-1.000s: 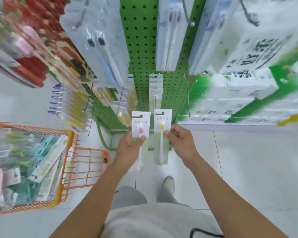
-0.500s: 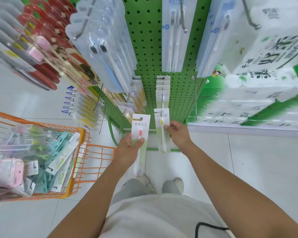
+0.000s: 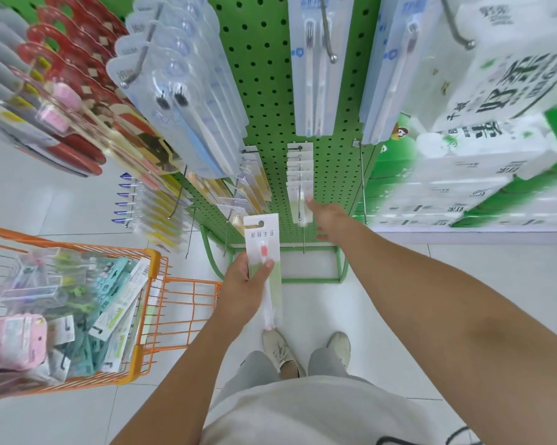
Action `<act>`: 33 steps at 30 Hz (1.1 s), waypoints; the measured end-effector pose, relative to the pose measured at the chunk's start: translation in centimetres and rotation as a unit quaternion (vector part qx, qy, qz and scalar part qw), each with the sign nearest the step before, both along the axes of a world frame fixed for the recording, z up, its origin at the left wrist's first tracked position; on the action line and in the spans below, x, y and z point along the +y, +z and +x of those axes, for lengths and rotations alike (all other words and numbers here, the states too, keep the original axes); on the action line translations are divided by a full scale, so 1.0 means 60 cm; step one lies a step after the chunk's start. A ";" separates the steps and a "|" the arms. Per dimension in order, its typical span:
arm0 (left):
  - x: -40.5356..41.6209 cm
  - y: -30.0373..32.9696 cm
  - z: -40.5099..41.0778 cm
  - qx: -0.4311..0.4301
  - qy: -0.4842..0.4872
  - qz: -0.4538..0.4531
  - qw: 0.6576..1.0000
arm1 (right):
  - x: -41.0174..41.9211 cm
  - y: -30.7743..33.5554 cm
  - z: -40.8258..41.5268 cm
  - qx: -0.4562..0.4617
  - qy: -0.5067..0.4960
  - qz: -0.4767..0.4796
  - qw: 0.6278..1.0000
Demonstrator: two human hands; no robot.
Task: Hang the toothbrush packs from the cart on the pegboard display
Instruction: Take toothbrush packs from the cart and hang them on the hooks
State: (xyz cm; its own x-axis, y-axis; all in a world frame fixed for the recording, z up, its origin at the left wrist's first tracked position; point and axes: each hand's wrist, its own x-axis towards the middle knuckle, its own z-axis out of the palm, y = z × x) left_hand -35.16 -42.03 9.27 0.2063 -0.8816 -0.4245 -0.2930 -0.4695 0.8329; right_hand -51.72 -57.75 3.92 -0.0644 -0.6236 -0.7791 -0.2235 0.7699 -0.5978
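Surroundings: orange cart point(image 3: 148, 261) lower left, heaped with packs; green pegboard point(image 3: 264, 91) top centre.
Left hand point(image 3: 243, 284): fingers and thumb pinch one toothbrush pack point(image 3: 262, 248), centre frame.
Right hand point(image 3: 330, 220): fingers extended, touching hung packs point(image 3: 299, 184) on a peg.

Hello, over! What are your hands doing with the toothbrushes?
Left hand holds one pack, not yet hung. Right hand open, fingers at the packs on the peg. More packs in the cart. Nothing in the way.
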 end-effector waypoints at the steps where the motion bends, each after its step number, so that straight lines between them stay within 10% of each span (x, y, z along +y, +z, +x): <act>1: 0.000 -0.002 0.000 -0.006 0.004 0.000 1.000 | 0.008 0.003 0.000 -0.018 -0.037 0.013 0.999; 6: -0.013 -0.007 0.008 -0.004 -0.013 -0.008 1.000 | 0.117 0.038 -0.001 -0.079 -0.151 -0.032 0.985; 11: -0.037 0.000 -0.004 0.071 -0.043 -0.021 0.996 | 0.190 0.115 0.004 -0.219 0.022 -0.179 0.959; 33: -0.031 -0.054 0.010 0.013 -0.003 0.083 0.996 | 0.127 -0.021 -0.016 -0.042 0.012 -0.223 0.974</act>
